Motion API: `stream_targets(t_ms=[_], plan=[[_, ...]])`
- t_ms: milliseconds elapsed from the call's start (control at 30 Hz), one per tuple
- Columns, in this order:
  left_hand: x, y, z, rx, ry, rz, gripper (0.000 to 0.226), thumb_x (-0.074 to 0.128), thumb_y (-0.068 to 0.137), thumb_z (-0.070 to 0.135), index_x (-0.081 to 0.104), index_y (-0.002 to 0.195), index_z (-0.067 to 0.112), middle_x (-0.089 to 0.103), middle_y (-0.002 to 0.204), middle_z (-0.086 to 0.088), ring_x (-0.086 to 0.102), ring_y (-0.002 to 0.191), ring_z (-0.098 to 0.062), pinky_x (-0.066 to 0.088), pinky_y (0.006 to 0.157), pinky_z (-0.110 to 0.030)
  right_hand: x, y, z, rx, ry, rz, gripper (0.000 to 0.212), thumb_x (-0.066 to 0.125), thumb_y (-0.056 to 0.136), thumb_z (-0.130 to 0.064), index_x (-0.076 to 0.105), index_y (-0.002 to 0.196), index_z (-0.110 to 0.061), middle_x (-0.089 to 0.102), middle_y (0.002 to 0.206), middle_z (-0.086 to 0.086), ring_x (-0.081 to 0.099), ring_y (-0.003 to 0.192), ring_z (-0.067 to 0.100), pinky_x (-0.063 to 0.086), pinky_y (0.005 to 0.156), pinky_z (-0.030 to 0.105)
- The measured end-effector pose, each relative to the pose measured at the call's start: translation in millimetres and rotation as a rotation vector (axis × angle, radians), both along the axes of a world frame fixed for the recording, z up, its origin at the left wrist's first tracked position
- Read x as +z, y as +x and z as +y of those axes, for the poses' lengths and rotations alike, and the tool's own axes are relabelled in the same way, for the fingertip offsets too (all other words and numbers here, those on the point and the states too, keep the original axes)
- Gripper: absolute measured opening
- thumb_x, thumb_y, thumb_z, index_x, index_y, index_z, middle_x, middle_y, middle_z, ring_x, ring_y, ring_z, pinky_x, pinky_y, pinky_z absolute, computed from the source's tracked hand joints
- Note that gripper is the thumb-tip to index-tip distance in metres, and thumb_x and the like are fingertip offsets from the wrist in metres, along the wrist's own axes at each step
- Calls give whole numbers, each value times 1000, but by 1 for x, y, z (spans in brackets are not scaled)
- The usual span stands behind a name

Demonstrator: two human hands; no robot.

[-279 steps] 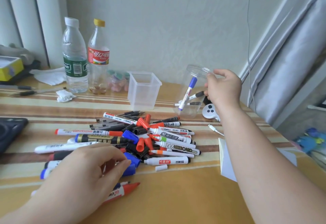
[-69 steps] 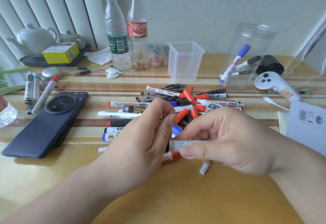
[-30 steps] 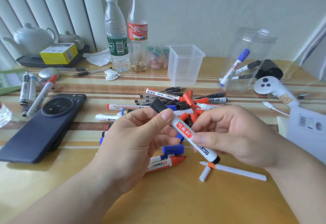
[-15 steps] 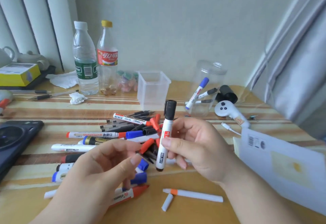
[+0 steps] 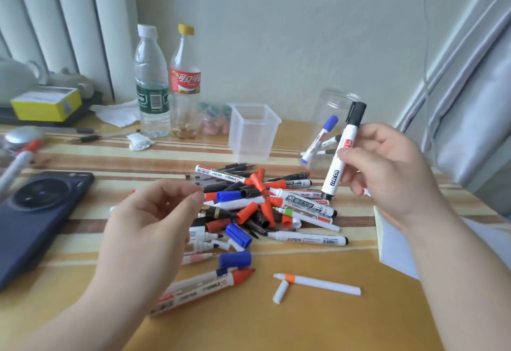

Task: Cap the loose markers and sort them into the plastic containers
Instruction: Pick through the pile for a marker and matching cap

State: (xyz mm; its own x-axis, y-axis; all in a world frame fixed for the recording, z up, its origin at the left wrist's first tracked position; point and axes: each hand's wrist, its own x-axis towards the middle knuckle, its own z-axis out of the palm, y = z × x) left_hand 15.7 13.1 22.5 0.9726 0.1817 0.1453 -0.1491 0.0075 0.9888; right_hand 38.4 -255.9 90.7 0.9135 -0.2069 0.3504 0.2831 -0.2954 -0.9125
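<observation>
- The right hand (image 5: 387,173) pinches the black-capped marker (image 5: 344,154) at mid-barrel between thumb and fingertips. It is a smooth white plastic cylinder with a red label, tilted cap-up in the air in front of the round jar (image 5: 336,104).
- The left hand (image 5: 149,226) hovers over the left side of the heap of markers and caps (image 5: 276,206). Its grip is slack, with the fingers gently curled, the thumb near the forefinger and nothing between them.
- The heap lies crosswise: glossy white barrels, tapered red caps, stubby blue caps and slim black pens.
- The worktop (image 5: 304,328) is shiny, tan-yellow with brown and cream stripes.
- The round jar is clear, thin-walled plastic, and a blue-capped marker (image 5: 320,137) leans inside it. The square tub (image 5: 253,134) to its left is frosted and tapers down from a flared rim.
- Near the front lies a white stick with an orange band (image 5: 323,285), with a short white piece against it.
- The left hand covers part of the heap, and the right hand and its marker mask the jar's right side — the other markers inside can't be counted.
- The dark phone (image 5: 36,212) runs off the left edge, and most label print is too blurred to read.
</observation>
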Motion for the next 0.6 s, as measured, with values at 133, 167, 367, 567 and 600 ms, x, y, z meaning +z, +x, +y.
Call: stream_targets(t_ms=[133, 167, 367, 567, 600], plan=[[-5, 4, 4, 23, 12, -23, 14, 73, 89, 19, 74, 80, 29, 56, 51, 8, 44, 47, -13, 37, 57, -26, -12, 4, 3, -23, -52, -11, 16, 61, 89, 8, 59, 86, -7, 69, 65, 7, 58, 52, 19, 40, 42, 18], [-6, 4, 3, 18, 37, -35, 15, 73, 89, 19, 74, 80, 30, 57, 51, 9, 45, 47, -12, 37, 56, -26, -13, 5, 3, -25, -52, -10, 15, 61, 90, 8, 59, 84, -6, 69, 64, 7, 59, 51, 19, 40, 43, 17], [-13, 0, -2, -66, 343, -163, 18, 72, 86, 21, 70, 84, 38, 65, 63, 0, 54, 54, -13, 42, 50, -15, -22, 6, 4, -29, -113, 44, 13, 64, 91, 0, 62, 79, -2, 63, 59, 5, 57, 48, 11, 39, 44, 14], [-21, 2, 0, -64, 368, -194, 17, 74, 83, 23, 71, 86, 40, 65, 62, -1, 57, 55, -18, 47, 53, -29, -8, 13, -12, -177, -158, -30, 20, 73, 89, -10, 63, 72, -11, 63, 53, -7, 54, 46, 5, 40, 48, 19], [-23, 3, 2, -67, 372, -188, 18, 75, 82, 22, 71, 86, 39, 64, 61, -1, 57, 55, -19, 48, 52, -32, 0, 17, -18, -236, -183, -53, 20, 75, 88, -14, 64, 72, -14, 62, 53, -8, 53, 45, 6, 41, 49, 22]])
